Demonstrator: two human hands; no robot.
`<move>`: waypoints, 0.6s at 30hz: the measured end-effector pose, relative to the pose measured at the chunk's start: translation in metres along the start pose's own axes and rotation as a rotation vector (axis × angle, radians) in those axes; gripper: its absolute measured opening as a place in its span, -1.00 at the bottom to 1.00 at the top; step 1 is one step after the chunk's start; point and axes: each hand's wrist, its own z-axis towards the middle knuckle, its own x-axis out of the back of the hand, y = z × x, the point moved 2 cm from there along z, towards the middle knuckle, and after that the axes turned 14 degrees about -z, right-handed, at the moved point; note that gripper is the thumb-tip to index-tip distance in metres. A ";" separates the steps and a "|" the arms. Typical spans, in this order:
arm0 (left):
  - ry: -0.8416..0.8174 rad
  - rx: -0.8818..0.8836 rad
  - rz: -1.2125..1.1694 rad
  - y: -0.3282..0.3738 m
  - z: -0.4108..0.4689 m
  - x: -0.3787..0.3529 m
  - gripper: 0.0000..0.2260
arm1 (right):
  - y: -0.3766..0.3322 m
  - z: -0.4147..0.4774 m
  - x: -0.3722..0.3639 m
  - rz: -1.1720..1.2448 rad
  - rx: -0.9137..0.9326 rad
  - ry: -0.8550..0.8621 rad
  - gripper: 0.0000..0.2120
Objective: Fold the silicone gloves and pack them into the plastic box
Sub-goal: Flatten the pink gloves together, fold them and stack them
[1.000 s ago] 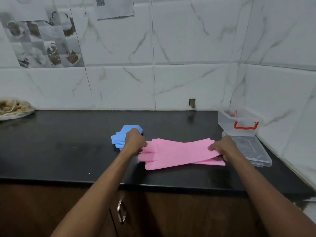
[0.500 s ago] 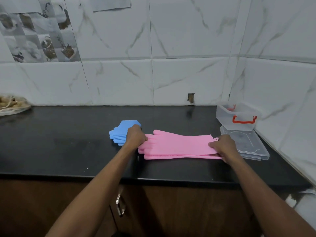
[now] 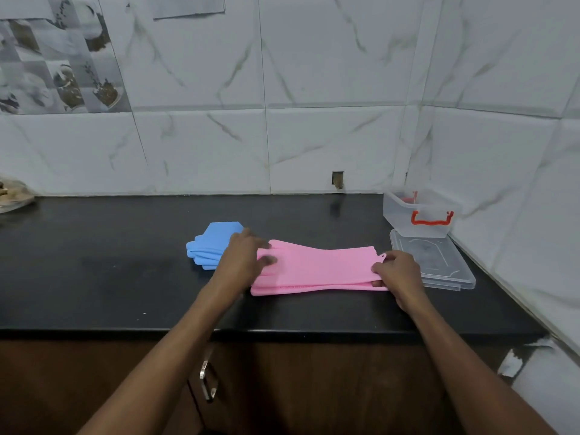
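On pink gloves (image 3: 317,268), both hands flat.

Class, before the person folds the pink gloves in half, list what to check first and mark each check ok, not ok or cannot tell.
1. Pink gloves stacked flat on counter: ok.
2. Left hand on finger end: ok.
3. Right hand has a grip on cuff end: ok.
4. Plastic box open, lid off: ok.
5. Blue gloves already folded: ok.
6. Room left in box: cannot tell.
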 end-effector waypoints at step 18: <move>-0.112 -0.325 0.115 -0.017 -0.050 -0.017 -0.73 | -0.002 -0.016 0.008 -0.057 0.118 0.183 -0.63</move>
